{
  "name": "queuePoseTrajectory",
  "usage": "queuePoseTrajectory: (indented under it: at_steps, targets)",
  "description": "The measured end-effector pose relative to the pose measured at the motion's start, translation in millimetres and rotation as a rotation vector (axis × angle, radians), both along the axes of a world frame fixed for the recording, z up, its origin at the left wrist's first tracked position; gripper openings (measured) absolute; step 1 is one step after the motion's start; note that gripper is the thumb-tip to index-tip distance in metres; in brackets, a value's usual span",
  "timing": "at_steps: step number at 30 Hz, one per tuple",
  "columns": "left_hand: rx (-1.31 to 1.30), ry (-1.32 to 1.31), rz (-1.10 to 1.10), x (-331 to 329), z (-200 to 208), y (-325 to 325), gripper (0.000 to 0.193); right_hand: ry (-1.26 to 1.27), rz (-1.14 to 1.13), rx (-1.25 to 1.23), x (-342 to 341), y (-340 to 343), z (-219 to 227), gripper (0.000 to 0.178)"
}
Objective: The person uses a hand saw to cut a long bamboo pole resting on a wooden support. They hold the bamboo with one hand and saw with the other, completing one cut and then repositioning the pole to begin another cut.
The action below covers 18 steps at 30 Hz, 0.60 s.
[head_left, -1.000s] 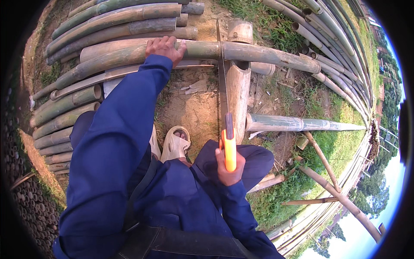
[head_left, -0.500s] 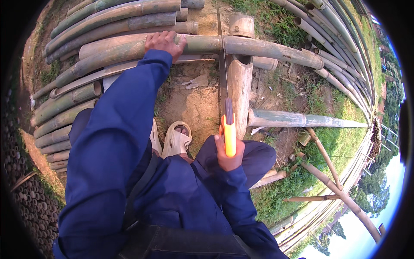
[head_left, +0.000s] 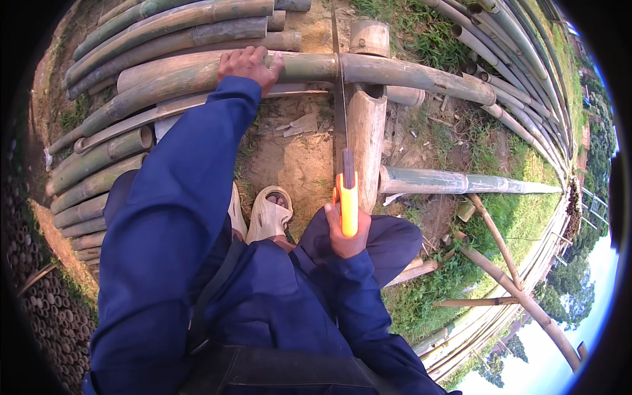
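A long bamboo pole (head_left: 421,74) lies across in front of me, resting on a thick upright-cut bamboo support (head_left: 366,131). My left hand (head_left: 251,68) presses down on the pole left of the cut, its fingers wrapped over the top. In my right hand (head_left: 347,238) is the orange handle of a hand saw (head_left: 341,112). Its long thin blade crosses the pole and sits in the cut, just left of the support. The fingers of my right hand are closed round the handle. How deep the blade has gone I cannot tell.
Several bamboo poles (head_left: 178,33) lie stacked at the left, and more (head_left: 513,46) at the far right. Another pole (head_left: 454,181) stretches right from the support. My sandalled foot (head_left: 270,212) is below the blade. Cut bamboo ends (head_left: 56,322) are piled at the lower left.
The saw and my right hand have shifted very slightly, with the blade still in the cut. My left hand keeps its place on the pole.
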<state>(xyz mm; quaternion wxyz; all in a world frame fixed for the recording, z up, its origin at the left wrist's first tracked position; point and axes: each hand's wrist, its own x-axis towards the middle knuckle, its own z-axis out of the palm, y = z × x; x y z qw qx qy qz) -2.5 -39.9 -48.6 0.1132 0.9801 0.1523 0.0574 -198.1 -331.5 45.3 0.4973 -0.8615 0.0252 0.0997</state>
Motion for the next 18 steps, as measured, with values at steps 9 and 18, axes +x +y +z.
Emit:
queuePoseTrajectory:
  at_steps: [9,18]
  targets:
    - [0.024,-0.004,0.014,-0.9,1.8,7.9,0.056,0.04,-0.067,0.134,-17.9,4.7,8.0,0.015]
    - [0.02,-0.002,-0.039,4.3,4.3,-3.0,0.056,0.006,-0.008,0.101,84.2,29.5,-17.9,0.027]
